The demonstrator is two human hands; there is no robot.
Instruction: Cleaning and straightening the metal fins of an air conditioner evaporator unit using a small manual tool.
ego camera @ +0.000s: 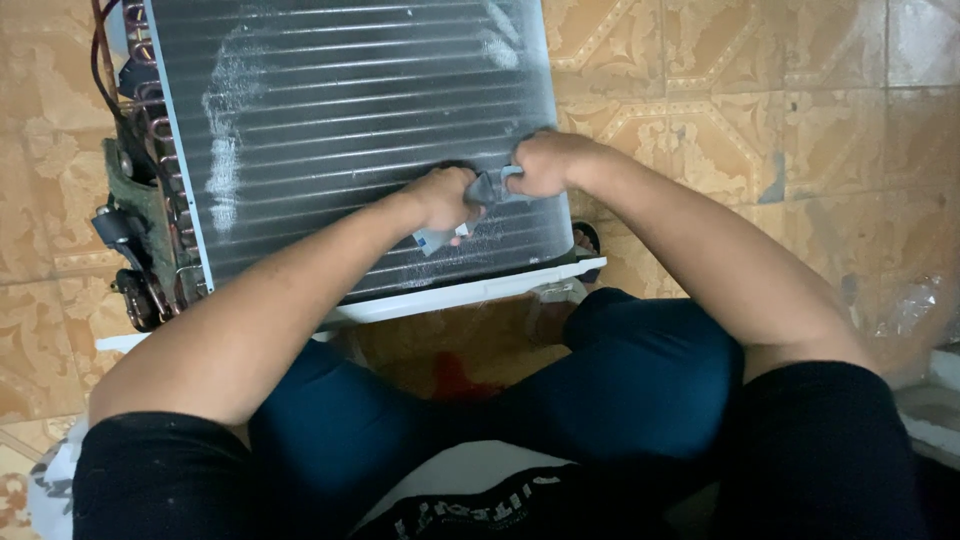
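A finned metal coil panel (340, 110) of an air-conditioner unit lies on the tiled floor in front of me, with white foam patches on its fins. My left hand (443, 196) and my right hand (545, 162) meet over the panel's lower right part. Both hands grip a small grey cloth (487, 189) between them, and a pale end of it hangs below my left hand. The hands hide the fins under them.
Copper tubes and wiring (140, 170) run along the panel's left edge. A white base tray rim (470, 295) borders the panel's near side. My knees in dark blue trousers (640, 370) are close below. Patterned tan floor tiles (760, 120) lie to the right, clear plastic sheeting (915, 310) at far right.
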